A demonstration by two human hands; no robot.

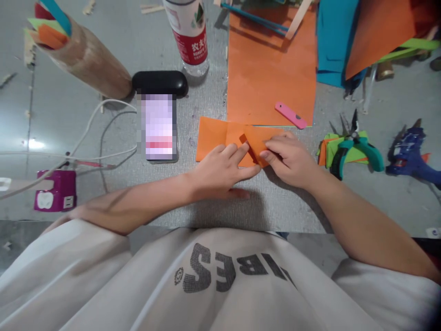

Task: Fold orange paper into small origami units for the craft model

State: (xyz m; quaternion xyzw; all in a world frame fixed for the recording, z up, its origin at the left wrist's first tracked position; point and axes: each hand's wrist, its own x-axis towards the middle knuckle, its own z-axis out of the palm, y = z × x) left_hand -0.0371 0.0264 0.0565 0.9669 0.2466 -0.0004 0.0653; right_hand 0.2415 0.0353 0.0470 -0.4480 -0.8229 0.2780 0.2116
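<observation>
One shirt: pale, nearest you [144,276], its dark printed letters upside down; "BES" can be read, the rest partly lost in folds.
Two forearms: bare, slanting inward from either side over the grey table [213,214].
Purple adapter: one [55,191], near your left forearm, bearing a white apple-shaped mark.
Left hand: palm down [218,172], your fingers spread over the paper, thumb lower and off its edge.
Right hand: turned inward [296,161], your thumb and forefinger pinching the fold.
Folded orange paper: one piece [212,138], flat on the table beneath and between your hands, its right part doubled over, with a narrow flap by your left fingertips.
Phone: one [158,124], left of the paper, its screen blurred beyond reading.
Right-hand tools: one pair of teal-handled pliers [375,156] on green and orange paper pieces [339,149]; beyond it to the right, one blue glue gun [409,154].
Pink cutter: one [291,115], lying across the near edge of a large orange sheet [270,78].
Black case: one [160,82], just beyond the phone.
Bottle: one [193,46], with a red-and-white label reading "农夫" and, beneath, "NONGFU".
Brown tube: one [93,59], at far left, coloured paper in its mouth.
</observation>
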